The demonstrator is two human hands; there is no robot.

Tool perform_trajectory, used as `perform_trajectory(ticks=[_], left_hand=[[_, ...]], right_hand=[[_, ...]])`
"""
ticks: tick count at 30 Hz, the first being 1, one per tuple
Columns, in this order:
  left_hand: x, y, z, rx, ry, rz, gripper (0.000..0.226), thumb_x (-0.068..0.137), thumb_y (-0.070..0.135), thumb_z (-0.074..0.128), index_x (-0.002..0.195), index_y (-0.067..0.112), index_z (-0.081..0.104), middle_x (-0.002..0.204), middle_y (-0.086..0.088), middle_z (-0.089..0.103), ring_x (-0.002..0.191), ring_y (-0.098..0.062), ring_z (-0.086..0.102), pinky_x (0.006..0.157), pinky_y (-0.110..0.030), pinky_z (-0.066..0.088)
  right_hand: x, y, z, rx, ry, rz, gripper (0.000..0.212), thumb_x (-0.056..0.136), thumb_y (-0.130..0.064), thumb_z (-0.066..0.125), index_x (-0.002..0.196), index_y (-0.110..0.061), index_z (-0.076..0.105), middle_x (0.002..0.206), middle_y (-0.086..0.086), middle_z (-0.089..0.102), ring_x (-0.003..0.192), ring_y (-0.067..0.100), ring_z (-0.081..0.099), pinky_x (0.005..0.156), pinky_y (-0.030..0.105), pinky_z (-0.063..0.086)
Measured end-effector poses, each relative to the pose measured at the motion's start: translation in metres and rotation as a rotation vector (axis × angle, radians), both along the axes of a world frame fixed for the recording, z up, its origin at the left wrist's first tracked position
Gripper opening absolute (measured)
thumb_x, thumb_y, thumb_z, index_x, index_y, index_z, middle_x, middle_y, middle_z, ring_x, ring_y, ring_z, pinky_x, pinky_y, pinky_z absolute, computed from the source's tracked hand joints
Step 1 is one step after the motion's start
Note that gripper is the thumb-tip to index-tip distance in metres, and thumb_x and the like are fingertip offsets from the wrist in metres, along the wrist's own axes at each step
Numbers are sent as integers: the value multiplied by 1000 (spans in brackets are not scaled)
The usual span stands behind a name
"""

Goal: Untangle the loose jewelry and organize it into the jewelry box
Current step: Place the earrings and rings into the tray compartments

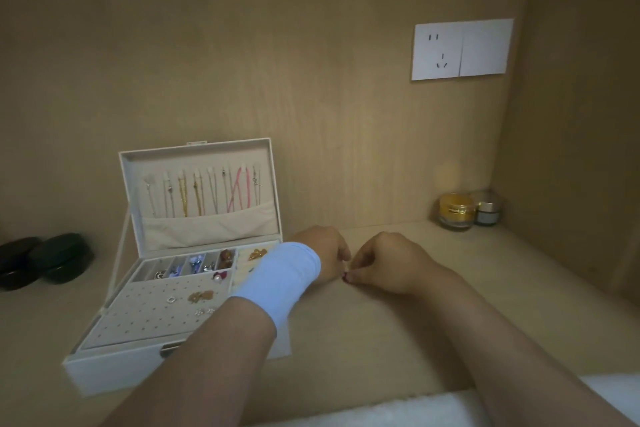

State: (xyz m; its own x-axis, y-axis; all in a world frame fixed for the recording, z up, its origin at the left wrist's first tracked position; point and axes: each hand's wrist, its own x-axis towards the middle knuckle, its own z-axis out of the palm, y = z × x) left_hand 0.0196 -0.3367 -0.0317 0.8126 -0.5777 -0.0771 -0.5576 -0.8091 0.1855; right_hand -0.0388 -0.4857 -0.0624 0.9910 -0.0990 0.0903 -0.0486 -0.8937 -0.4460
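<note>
Just right of the frame's centre, our two hands meet on the pale wooden shelf (398,333), fingertips almost touching. Our right hand (391,263) has its fingers curled and pinches a tiny dark red piece (345,276), too small for us to identify. Our left hand (325,253), with a light blue wristband (284,281), bends its fingers toward the same spot; we cannot tell whether it grips anything. Just left of the hands, the white jewelry box (114,371) stands open, partly behind our left forearm. Its lid is upright, with necklaces (207,191) hanging in a row, and small pieces lie in its tray compartments. At the far left edge sit two dark round cases (41,260). At the right, in the corner, stand two small jars (455,210), and above them is a white wall socket (460,48).
</note>
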Motion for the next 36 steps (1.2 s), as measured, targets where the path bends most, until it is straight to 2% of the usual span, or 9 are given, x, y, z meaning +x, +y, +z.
perform_trajectory(ticks=[5,9,11,15,21,23,25,29,36], left_hand=[[0,-7,-4,4,22,-21,23,84,30,66,105,31,76,107,4,72,98,-19,65,86,-26,50],[5,-8,-8,-30,30,6,22,81,29,72,102,31,76,103,9,71,96,-15,65,83,-24,49],[7,-6,-9,-80,25,23,13,77,28,74,90,30,77,95,10,71,91,-13,65,83,-26,52],[8,1,-7,-224,57,39,8,74,22,76,71,29,72,80,11,70,85,-12,66,83,-28,54],[8,12,-2,-473,137,68,8,74,23,79,71,22,72,66,6,68,65,-10,63,78,-30,55],[8,14,0,-535,162,99,10,75,21,79,74,22,69,66,2,69,61,-12,62,76,-31,55],[10,15,2,-574,147,121,14,77,23,77,81,25,64,73,2,68,64,-14,63,77,-32,54],[9,21,8,-524,62,101,9,86,24,69,94,27,66,83,7,64,80,-14,62,76,-22,48],[-3,46,22,-504,-61,76,6,88,26,65,88,29,70,83,15,63,76,-2,55,66,-11,37]], right_hand=[[7,-3,-4,3,8,34,17,76,-46,75,88,-35,80,86,-11,75,82,10,66,74,28,54],[8,-10,-4,155,5,44,6,80,-35,77,80,-30,81,75,-13,74,78,6,68,75,29,56],[8,-12,-4,245,-37,46,11,84,-26,73,77,-26,81,72,-12,75,75,4,70,75,29,58],[10,-13,-5,427,-98,58,15,88,-16,69,78,-17,80,70,-13,74,65,-4,64,68,23,53],[6,-6,1,676,-160,81,10,91,-9,69,88,-4,78,55,-11,63,42,-5,46,47,10,36],[5,-6,3,712,-169,77,11,91,-12,70,90,-3,77,57,-10,64,41,-4,47,46,9,36],[6,-8,2,643,-166,57,11,91,-18,70,90,-11,78,71,-5,71,53,-5,55,56,11,42],[8,-9,-2,242,-97,62,11,88,-29,69,80,-30,76,85,-13,74,83,1,66,82,26,54],[9,20,0,-85,-61,116,18,86,-40,71,102,-36,77,103,-19,74,97,4,65,84,25,50]])
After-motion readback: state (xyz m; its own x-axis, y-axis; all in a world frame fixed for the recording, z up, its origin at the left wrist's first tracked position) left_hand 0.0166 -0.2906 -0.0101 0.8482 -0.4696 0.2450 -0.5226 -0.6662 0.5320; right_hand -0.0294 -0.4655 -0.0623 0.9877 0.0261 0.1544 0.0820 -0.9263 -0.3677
